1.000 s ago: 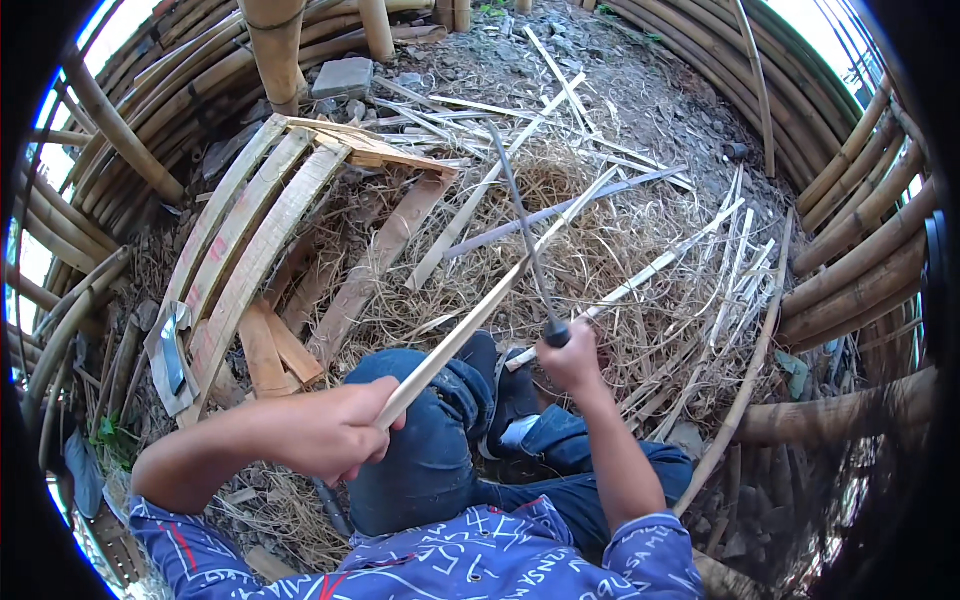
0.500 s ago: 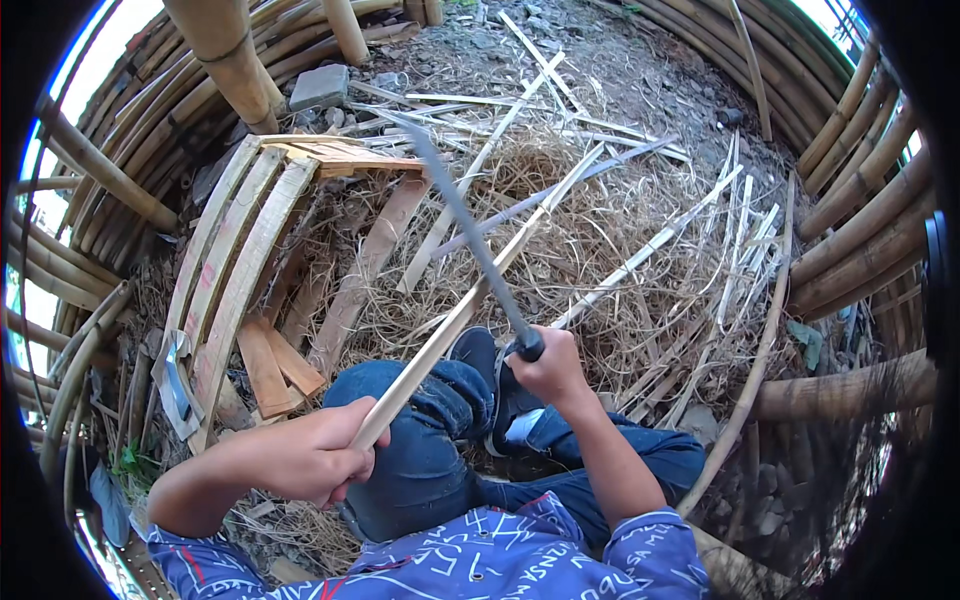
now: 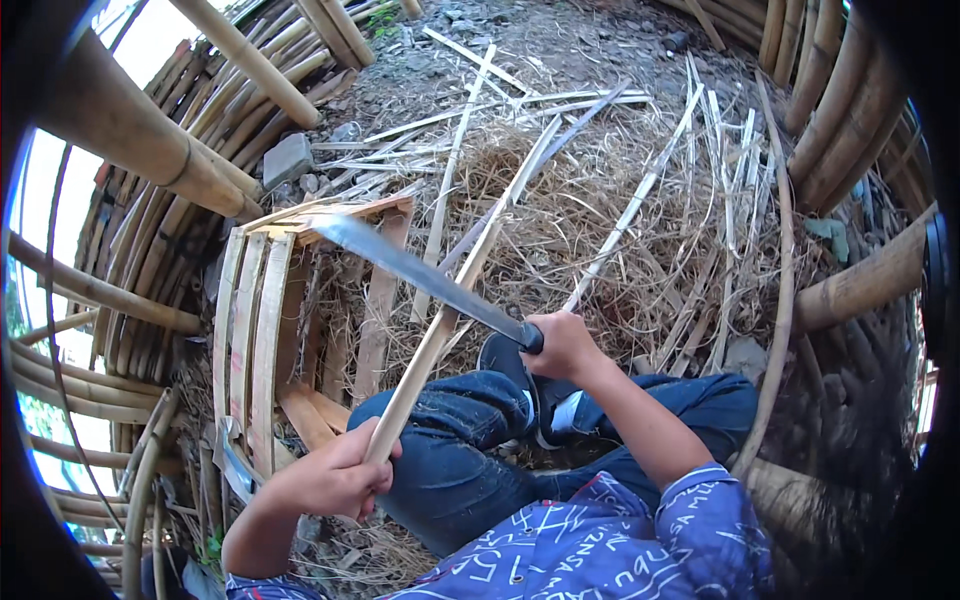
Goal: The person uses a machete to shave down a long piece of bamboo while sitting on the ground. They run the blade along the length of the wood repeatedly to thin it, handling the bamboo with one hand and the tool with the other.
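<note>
Your left hand (image 3: 335, 470) was closed round the near end of the long, pale, flat bamboo-like strip (image 3: 426, 355), its long axis running away from you, leaning right. Your right hand (image 3: 565, 347) gripped the black-handled knife with the long grey steel blade (image 3: 420, 275), pointing up-left. Blade crossed above the strip at a steep angle (contact: couldn't tell), crossing point nearer your right hand than your left.

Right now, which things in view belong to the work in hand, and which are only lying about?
Work in hand:
pale strip, in the left hand
long knife, in the right hand

Seemingly just lying about:
wooden crate
grey block
curly shavings
other loose strips
</note>
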A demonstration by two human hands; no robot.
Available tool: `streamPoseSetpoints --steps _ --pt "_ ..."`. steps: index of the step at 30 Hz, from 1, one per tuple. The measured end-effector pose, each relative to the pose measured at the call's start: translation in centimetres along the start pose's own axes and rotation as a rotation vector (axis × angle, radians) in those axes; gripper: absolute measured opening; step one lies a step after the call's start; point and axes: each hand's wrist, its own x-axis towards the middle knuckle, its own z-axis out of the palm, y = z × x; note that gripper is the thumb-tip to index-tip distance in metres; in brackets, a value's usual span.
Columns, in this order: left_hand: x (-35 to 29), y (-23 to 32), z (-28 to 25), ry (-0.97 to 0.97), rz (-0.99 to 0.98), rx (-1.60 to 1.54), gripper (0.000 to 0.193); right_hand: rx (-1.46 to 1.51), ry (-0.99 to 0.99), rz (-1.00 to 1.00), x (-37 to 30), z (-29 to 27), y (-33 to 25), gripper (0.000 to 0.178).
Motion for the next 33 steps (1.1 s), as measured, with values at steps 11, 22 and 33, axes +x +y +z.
streamPoseSetpoints --steps 11,22,33 --pt "0.6 -0.4 -0.7 -0.049 0.011 -0.165 0.023 -0.008 -0.006 0.091 0.3 0.3 1.1 0.026" --pt "0.1 -0.1 -0.6 -0.029 0.003 -0.248 0.025 -0.071 0.116 0.176 3.8 0.0 3.1 0.025" --pt "1.7 -0.3 -1.7 -0.1 0.002 -0.325 0.026 -0.209 0.1 0.305 6.2 -2.9 5.1 0.024"
